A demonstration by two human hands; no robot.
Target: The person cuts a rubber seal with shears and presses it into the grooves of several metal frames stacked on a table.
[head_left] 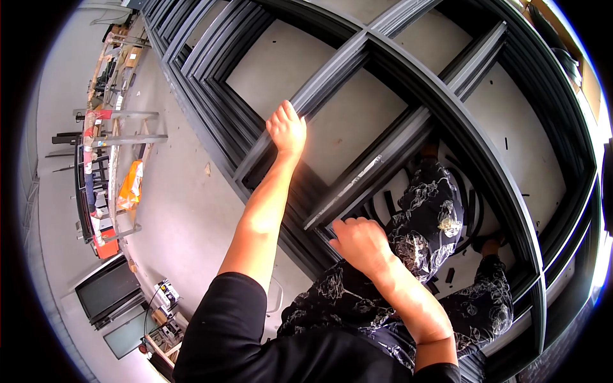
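A stack of dark grey window frames with crossbars fills the middle and right. My left hand is closed around a bar of the top frame, with its arm stretched forward. Lower and to the right, my right hand is curled closed beside the end of another crossbar, which has a pale strip along it. What its fingers grip, if anything, is hidden beneath the hand. My legs, in dark patterned trousers, stand within the frame openings.
More nested frames extend to the far left. Along the left wall runs a rack with tools and an orange bag. A dark screen-like panel stands at lower left. Small dark scraps lie on the pale floor inside the frames.
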